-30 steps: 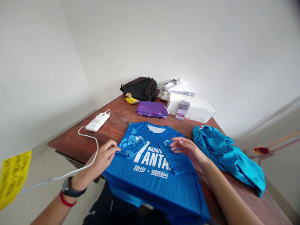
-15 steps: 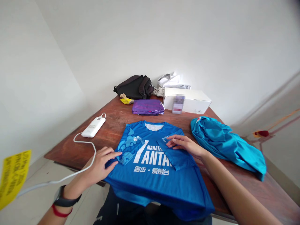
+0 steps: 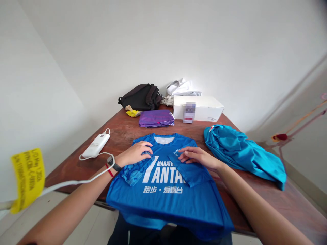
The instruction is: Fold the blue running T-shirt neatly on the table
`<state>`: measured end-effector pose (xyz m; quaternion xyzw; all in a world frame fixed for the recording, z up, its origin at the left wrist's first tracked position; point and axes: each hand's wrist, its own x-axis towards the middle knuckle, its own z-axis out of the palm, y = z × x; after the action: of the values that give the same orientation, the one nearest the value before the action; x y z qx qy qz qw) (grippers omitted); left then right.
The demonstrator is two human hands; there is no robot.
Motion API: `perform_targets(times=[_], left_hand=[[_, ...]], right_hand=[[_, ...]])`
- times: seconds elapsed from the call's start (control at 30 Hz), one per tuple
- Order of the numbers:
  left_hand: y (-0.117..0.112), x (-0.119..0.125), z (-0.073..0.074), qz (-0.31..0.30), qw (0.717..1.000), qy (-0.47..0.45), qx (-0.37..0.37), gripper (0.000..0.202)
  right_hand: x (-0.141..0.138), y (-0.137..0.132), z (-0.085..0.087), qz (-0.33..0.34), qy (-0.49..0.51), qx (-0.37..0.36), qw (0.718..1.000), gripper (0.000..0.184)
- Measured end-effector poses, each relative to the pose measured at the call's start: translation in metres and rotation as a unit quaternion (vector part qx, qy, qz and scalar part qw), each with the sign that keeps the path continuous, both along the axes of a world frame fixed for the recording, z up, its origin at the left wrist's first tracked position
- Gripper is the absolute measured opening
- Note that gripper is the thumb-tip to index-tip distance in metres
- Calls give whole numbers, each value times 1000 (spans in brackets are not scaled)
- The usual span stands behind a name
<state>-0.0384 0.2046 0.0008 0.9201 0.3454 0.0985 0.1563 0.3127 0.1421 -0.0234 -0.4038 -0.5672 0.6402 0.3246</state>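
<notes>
Head view:
1. Blue marathon T-shirt (image 3: 163, 200) lies flat, front up, on the wooden desk (image 3: 251, 207), both sides folded inward across its front.
2. Left hand (image 3: 134, 153) rests palm-down on the chest near the collar, grip loose, nothing clenched.
3. Right hand (image 3: 196, 158) lies on the folded sleeve (image 3: 190, 173), fingers extended, grip released.
4. Around the shirt on the desk: white power bank (image 3: 96, 145) to the left, crumpled teal garment (image 3: 242, 153) to the right, purple folded cloth (image 3: 156, 118) and white box (image 3: 201, 109) beyond.
</notes>
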Motion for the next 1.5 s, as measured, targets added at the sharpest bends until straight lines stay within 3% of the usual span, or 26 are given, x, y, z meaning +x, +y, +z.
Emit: perform_targets(times=[0.13,0.4,0.53,0.8,0.87,1.0,1.1,1.23,1.37,1.5], left_hand=[[2,7,-4,-27,1000,-4,13,18],[12,24,-7,-11,996,-73,44,14],[12,33,-15,-24,997,-53,47,13],[5,30,-33,7,995,-73,72,11],[3,28,-34,-2,994,-83,74,14],[-1,23,-37,-7,992,-92,81,38],[-4,21,-41,-9,993,-88,82,40],[-9,22,-49,-28,993,-78,79,33],[-11,23,-51,-34,994,-66,83,40],[-9,23,-52,-21,994,-47,93,40]], right_hand=[[-1,1,0,-1,-13,9,1000,43],[-3,0,3,4,-24,10,1000,48],[-4,-2,4,-20,-16,3,1000,46],[-12,-8,6,-54,2,3,999,38],[-13,-8,5,-68,-10,12,998,38],[-14,-4,5,-121,-70,68,988,39],[-20,-1,11,-125,-169,148,966,39],[-39,-4,18,7,-354,264,897,38],[-56,-14,9,97,-476,278,829,56],[-66,-25,1,85,-517,270,808,62]])
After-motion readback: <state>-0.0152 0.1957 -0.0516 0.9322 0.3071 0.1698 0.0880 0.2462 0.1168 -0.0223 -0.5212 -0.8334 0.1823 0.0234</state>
